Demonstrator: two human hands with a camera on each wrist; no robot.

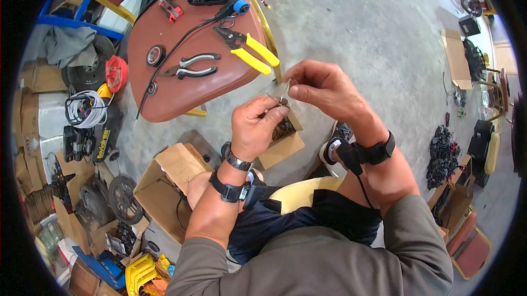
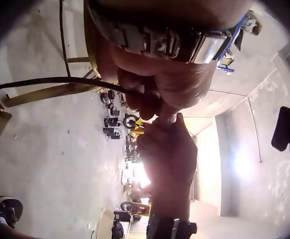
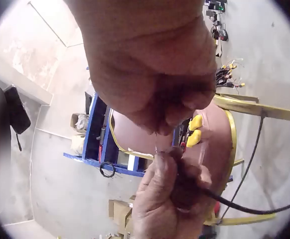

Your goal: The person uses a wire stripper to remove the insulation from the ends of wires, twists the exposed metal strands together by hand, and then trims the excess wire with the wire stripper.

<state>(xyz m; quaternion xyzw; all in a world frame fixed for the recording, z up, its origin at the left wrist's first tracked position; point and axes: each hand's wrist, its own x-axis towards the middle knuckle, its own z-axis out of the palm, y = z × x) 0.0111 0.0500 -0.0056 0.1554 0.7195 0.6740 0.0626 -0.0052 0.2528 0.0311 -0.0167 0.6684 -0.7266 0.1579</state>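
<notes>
My left hand pinches the end of a black cable between thumb and fingers. Thin bare wires stick up from that end. Just above and to the right, my right hand pinches the tip of one thin wire between thumb and forefinger. In the right wrist view the fingertips of both hands sit close together with the fine wire between them. Curled fingers hide most of the cable end. In the left wrist view, the cable trails off leftward from the left hand.
A brown chair seat carries pliers, yellow-handled wire strippers, a tape roll, a red tool and a blue-ended cable. Below the hands stands an open cardboard box; another box is at the left knee.
</notes>
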